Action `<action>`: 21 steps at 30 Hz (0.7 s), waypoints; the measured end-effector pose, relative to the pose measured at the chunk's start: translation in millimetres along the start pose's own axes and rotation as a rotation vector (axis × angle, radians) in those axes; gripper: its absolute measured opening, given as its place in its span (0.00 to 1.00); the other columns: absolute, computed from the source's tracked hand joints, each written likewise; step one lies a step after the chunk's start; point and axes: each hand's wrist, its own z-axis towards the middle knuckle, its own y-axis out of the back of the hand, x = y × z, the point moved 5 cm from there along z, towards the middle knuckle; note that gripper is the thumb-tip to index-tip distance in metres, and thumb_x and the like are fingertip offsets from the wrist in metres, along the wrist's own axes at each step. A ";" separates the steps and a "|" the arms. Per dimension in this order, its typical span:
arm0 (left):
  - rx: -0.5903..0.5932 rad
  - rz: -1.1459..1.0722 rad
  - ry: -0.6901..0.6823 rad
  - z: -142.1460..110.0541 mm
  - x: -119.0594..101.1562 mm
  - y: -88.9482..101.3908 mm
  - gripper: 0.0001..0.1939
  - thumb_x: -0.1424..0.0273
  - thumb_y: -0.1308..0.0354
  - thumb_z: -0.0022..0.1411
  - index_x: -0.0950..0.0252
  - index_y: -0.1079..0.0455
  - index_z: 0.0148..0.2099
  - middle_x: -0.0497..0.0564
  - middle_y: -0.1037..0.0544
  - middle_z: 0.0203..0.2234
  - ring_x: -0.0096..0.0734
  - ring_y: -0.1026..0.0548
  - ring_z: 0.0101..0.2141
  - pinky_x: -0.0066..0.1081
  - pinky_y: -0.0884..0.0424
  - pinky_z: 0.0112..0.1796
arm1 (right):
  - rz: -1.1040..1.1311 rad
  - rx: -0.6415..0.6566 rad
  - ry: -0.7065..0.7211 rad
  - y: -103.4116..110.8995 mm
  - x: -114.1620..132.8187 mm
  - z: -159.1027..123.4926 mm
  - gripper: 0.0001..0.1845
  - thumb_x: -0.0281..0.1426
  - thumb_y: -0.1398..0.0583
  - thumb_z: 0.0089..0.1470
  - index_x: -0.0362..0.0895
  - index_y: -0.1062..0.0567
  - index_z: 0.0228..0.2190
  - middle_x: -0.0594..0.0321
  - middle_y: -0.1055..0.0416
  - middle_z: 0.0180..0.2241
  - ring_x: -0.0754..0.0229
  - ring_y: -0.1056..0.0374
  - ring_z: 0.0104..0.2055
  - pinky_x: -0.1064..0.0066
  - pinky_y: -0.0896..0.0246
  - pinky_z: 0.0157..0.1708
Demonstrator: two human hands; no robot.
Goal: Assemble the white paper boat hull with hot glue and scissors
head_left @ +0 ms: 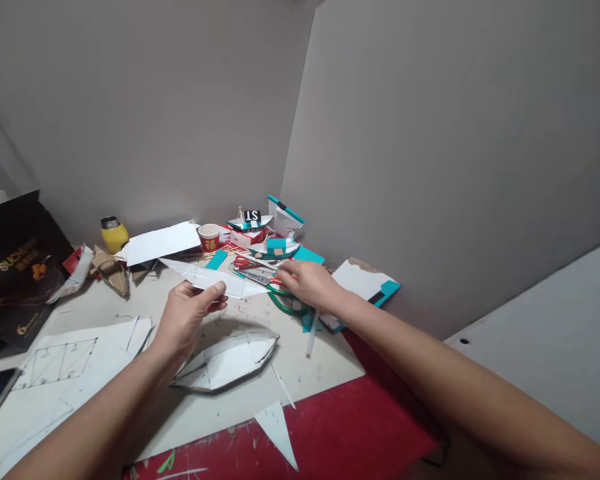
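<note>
My left hand (187,310) pinches a white folded paper cut-out (217,281) between thumb and fingers; its pointed ends stick out on both sides. My right hand (307,283) is over the scissors at the right, its fingers bent together. What they grip, if anything, I cannot make out; a thin pale strip (265,263) lies by the fingertips. Under this hand are green-handled scissors (287,305) and scissors with orange handles (280,281). Below my left hand a white boat-shaped hull (230,360) with dark edges rests on the pale board.
At the back stand a red paper cup (209,239), a yellow bottle (114,237) and small model boats (275,248). A cardboard boat (111,270) and a dark box (20,267) are left. Drawn-on paper (75,360) lies in front, paper scraps (279,427) nearer me.
</note>
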 end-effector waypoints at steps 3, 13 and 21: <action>0.009 0.019 0.019 -4.3 4.4 -6.5 0.14 0.68 0.29 0.44 0.69 0.26 0.33 0.49 0.22 0.26 0.27 0.26 0.27 0.32 0.26 0.35 | 0.294 0.028 0.054 5.1 22.5 -11.6 0.21 0.37 0.56 0.65 0.43 0.27 0.44 0.55 0.25 0.40 0.60 0.29 0.39 0.70 0.35 0.34; 0.205 0.323 0.196 -15.5 -16.9 3.6 0.19 0.63 0.33 0.50 0.65 0.27 0.43 0.51 0.24 0.35 0.30 0.25 0.34 0.32 0.28 0.37 | 0.876 0.227 0.078 11.7 27.8 -15.1 0.06 0.32 0.37 0.45 0.41 0.22 0.26 0.66 0.31 0.22 0.67 0.38 0.24 0.73 0.41 0.22; 0.203 0.793 0.245 -46.8 -8.9 47.1 0.13 0.60 0.38 0.54 0.64 0.26 0.36 0.46 0.26 0.25 0.25 0.32 0.25 0.27 0.37 0.28 | 0.588 0.576 0.207 -16.3 37.3 -24.3 0.07 0.29 0.41 0.49 0.40 0.22 0.30 0.64 0.29 0.24 0.66 0.37 0.24 0.75 0.41 0.23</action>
